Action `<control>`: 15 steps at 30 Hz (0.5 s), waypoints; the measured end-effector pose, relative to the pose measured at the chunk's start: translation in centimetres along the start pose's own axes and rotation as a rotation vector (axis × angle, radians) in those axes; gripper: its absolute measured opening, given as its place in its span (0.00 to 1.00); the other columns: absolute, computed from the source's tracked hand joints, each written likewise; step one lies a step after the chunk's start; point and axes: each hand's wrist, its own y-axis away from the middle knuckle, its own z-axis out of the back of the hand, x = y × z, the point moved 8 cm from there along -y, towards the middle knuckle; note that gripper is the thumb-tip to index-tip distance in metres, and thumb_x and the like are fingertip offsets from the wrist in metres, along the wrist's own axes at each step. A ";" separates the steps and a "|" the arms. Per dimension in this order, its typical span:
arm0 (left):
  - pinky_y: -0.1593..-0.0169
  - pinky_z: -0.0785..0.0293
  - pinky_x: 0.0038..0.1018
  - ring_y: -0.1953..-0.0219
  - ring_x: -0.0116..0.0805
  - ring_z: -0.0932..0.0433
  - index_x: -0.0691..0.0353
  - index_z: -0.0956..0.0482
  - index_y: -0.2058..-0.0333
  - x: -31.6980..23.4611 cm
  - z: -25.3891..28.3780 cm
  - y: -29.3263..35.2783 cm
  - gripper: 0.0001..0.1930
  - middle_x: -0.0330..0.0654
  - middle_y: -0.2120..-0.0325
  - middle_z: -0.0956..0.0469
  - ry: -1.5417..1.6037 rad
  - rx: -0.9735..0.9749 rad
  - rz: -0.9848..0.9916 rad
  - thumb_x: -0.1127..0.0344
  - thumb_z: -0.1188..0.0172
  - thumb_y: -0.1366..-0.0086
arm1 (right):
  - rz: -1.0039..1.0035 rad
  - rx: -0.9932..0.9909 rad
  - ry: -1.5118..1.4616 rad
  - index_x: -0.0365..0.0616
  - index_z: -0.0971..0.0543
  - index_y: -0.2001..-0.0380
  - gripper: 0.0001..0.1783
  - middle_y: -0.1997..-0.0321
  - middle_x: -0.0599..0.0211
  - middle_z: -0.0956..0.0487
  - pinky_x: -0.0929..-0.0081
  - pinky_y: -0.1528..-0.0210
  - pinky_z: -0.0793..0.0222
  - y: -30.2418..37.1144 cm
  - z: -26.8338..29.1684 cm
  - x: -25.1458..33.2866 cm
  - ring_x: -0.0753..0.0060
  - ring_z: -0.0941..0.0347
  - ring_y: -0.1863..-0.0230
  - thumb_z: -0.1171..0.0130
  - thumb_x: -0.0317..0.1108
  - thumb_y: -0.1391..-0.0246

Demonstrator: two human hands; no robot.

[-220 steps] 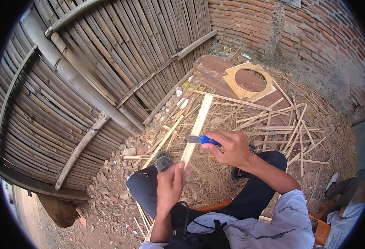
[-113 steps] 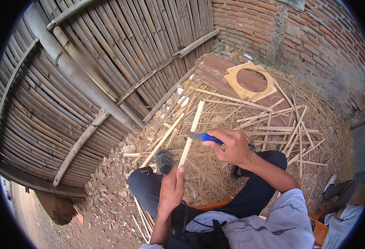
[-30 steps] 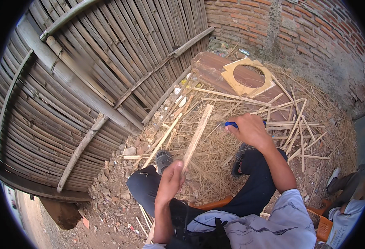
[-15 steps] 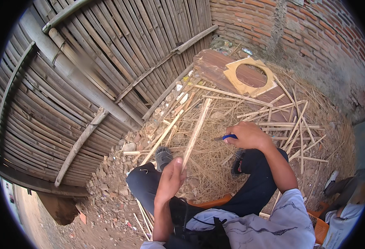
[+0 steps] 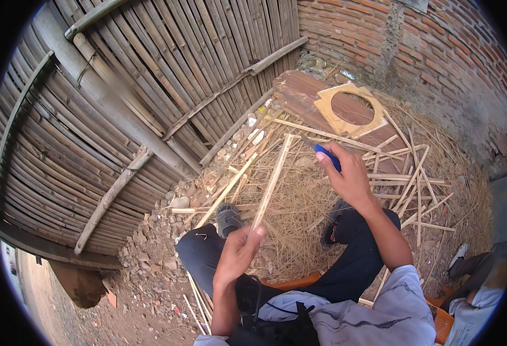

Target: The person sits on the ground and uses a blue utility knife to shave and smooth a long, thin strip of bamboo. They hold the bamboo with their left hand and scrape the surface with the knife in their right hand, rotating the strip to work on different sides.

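Between the thumb and fingers of my left hand (image 5: pixel 239 252) is the lower end of a flat bamboo strip (image 5: pixel 274 179). It slants up and away over the straw, its far end free. My right hand (image 5: pixel 347 175) is closed round the blue handle of a knife (image 5: pixel 328 157). The knife's short dark blade points up and left, near the strip's far end but apart from it. Loose fibres and shavings (image 5: pixel 293 230) cover the ground between my feet.
Several cut strips (image 5: pixel 417 179) lie crossed on the right. Behind them a brown board (image 5: pixel 299 95) carries a yellowish frame (image 5: pixel 322 109) with a round hole. A bamboo wall (image 5: pixel 207 75) rises left, a brick wall (image 5: pixel 438 63) right. Another person's leg (image 5: pixel 466 268) shows at lower right.
My right hand has risen away from me with the knife, and the blade has swung from pointing left to pointing up and left. The left hand keeps its hold, having shifted only slightly.
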 end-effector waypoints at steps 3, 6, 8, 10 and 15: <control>0.73 0.45 0.23 0.78 0.16 0.42 0.62 0.19 0.65 -0.7 -0.3 0.0 0.24 0.25 0.81 0.38 -0.010 0.027 -0.005 0.50 0.49 0.13 | 0.150 -0.027 -0.099 0.38 0.17 0.54 0.17 0.71 0.55 0.15 0.63 0.67 0.24 1.1 -0.7 2.2 0.58 0.16 0.72 0.35 0.44 0.27; 0.72 0.45 0.23 0.77 0.17 0.42 0.61 0.21 0.65 -1.6 0.3 0.0 0.25 0.25 0.81 0.39 0.045 -0.002 -0.019 0.48 0.51 0.13 | 0.209 -0.068 -0.123 0.37 0.16 0.54 0.16 0.69 0.55 0.15 0.67 0.69 0.23 2.8 -1.1 3.9 0.59 0.16 0.72 0.33 0.42 0.29; 0.71 0.44 0.24 0.76 0.18 0.41 0.61 0.23 0.66 -1.3 0.6 0.0 0.25 0.26 0.80 0.38 0.036 -0.033 -0.005 0.48 0.52 0.12 | 0.260 -0.128 -0.159 0.37 0.16 0.54 0.17 0.67 0.55 0.14 0.68 0.68 0.23 3.3 -0.5 4.4 0.60 0.15 0.72 0.32 0.42 0.30; 0.70 0.42 0.26 0.75 0.20 0.41 0.61 0.24 0.66 -0.9 0.7 -0.1 0.25 0.27 0.79 0.38 0.019 -0.056 -0.016 0.48 0.54 0.12 | 0.335 -0.088 -0.145 0.38 0.15 0.54 0.17 0.65 0.57 0.13 0.67 0.69 0.21 3.2 -0.8 5.3 0.62 0.14 0.72 0.30 0.43 0.32; 0.71 0.39 0.25 0.77 0.20 0.41 0.59 0.29 0.68 -1.7 -0.2 -0.6 0.27 0.28 0.80 0.40 -0.101 -0.077 -0.113 0.46 0.58 0.11 | 0.497 0.023 -0.062 0.46 0.13 0.54 0.17 0.66 0.65 0.13 0.65 0.72 0.21 4.7 -4.2 6.4 0.61 0.15 0.73 0.29 0.47 0.33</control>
